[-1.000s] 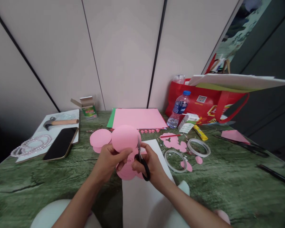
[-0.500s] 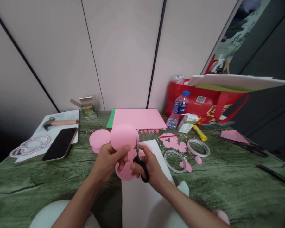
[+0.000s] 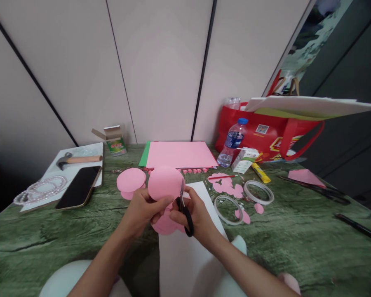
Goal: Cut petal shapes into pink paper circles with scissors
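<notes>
My left hand [image 3: 146, 209] pinches the lower edge of a round pink paper piece [image 3: 165, 183] between thumb and fingers, holding it up off the table. In my right hand [image 3: 190, 210] is a pair of scissors [image 3: 187, 216] with black handles, its blades pointing up along the paper's right edge. Whether the blades grip the paper there I cannot tell. Below both hands, more round pink paper pieces [image 3: 165, 225] lie on a white sheet [image 3: 181, 264], partly hidden by my fingers. To the left rests a small stack of pink paper circles [image 3: 131, 180].
A phone [image 3: 79, 187], a hammer [image 3: 80, 159] and bead strings [image 3: 43, 190] lie at left. Pink card sheets [image 3: 182, 153] lie behind. On the right are tape rolls [image 3: 259, 192], pink scraps [image 3: 225, 185], a glue stick [image 3: 261, 173], a water bottle [image 3: 233, 142] and a red bag [image 3: 262, 136].
The pink paper has shifted slightly right and down in my left hand. My right hand has tilted the scissors, and their blades now stand at the paper's right edge.
</notes>
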A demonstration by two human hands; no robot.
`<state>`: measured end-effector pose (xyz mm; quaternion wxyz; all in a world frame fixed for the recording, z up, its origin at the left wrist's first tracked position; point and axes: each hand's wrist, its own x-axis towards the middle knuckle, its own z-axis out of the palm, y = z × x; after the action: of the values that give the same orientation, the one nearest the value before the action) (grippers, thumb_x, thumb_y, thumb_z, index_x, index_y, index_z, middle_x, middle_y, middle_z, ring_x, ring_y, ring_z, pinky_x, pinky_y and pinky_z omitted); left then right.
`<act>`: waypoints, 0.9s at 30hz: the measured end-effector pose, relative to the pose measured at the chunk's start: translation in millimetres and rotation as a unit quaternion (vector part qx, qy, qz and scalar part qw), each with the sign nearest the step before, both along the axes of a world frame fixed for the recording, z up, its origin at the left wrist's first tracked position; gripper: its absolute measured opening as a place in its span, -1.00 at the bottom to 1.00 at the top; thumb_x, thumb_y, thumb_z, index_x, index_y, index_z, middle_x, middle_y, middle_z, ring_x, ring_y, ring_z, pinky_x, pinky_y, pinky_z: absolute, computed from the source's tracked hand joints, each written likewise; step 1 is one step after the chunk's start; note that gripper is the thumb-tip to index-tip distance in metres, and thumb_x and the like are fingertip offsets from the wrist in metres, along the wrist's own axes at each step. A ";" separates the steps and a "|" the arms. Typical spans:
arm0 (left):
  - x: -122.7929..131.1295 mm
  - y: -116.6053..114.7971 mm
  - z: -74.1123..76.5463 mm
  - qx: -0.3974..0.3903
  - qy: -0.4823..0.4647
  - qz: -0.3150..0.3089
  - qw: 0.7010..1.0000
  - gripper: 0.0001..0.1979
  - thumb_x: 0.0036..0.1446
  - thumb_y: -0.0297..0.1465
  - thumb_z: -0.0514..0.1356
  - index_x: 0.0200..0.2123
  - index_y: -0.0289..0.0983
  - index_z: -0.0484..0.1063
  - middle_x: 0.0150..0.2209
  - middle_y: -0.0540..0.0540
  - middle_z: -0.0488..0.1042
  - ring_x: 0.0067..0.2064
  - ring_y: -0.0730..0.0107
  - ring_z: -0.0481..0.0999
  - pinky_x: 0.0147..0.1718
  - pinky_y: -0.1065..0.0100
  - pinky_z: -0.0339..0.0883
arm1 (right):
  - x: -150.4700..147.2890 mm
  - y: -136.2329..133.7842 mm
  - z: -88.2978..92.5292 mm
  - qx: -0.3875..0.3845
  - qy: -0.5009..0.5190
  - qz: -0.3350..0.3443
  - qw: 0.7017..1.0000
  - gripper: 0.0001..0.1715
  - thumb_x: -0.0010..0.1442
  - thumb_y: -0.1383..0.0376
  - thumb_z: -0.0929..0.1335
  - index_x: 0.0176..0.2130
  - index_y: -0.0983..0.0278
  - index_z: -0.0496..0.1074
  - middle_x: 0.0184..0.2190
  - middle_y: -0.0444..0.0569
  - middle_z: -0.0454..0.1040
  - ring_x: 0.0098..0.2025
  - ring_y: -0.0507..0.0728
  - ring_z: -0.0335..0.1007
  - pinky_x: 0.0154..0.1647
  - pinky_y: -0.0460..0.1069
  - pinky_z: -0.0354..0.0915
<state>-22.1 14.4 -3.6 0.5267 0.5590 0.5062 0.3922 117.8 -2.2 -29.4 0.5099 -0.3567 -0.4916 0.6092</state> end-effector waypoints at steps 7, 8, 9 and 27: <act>-0.7 0.6 0.4 0.009 -0.011 0.006 1.000 -0.69 -0.13 -0.30 0.21 -0.72 -0.34 0.23 -0.79 0.14 0.15 -0.77 0.70 0.05 -0.81 0.57 -0.12 | -0.4 -0.4 -1.2 -0.007 0.026 0.010 1.000 -0.34 -0.25 0.33 0.46 -0.19 0.23 0.10 -0.64 -0.31 0.19 -0.62 -0.09 0.05 -0.64 -0.19 0.00; -0.8 0.7 0.5 0.008 -0.013 0.007 1.000 -0.70 -0.13 -0.30 0.21 -0.71 -0.34 0.24 -0.79 0.14 0.15 -0.77 0.70 0.05 -0.81 0.57 -0.11 | -0.3 -0.4 -1.4 -0.006 0.028 0.010 1.000 -0.34 -0.25 0.33 0.46 -0.18 0.23 0.10 -0.64 -0.31 0.19 -0.63 -0.09 0.04 -0.65 -0.19 -0.01; -0.9 0.9 0.5 0.008 -0.015 0.008 1.000 -0.70 -0.13 -0.30 0.21 -0.71 -0.34 0.24 -0.79 0.14 0.15 -0.77 0.70 0.05 -0.81 0.57 -0.11 | -0.2 -0.3 -1.6 -0.004 0.028 0.009 1.000 -0.34 -0.25 0.33 0.46 -0.18 0.24 0.10 -0.65 -0.32 0.20 -0.64 -0.10 0.04 -0.65 -0.20 -0.01; -3.7 2.6 3.8 0.032 -0.097 0.006 0.995 -0.77 -0.07 -0.36 0.18 -0.65 -0.34 0.27 -0.74 0.10 0.26 -0.78 0.68 0.17 -0.82 0.58 0.01 | 0.0 0.7 -0.4 -0.030 -0.059 -0.034 0.997 -0.37 -0.22 0.29 0.42 -0.16 0.27 0.11 -0.70 -0.25 0.35 -0.69 -0.03 0.22 -0.71 -0.16 0.15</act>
<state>-25.9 17.0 0.1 0.5530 0.5320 0.4432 0.4634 117.8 -1.4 -29.7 0.4893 -0.4234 -0.4897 0.5843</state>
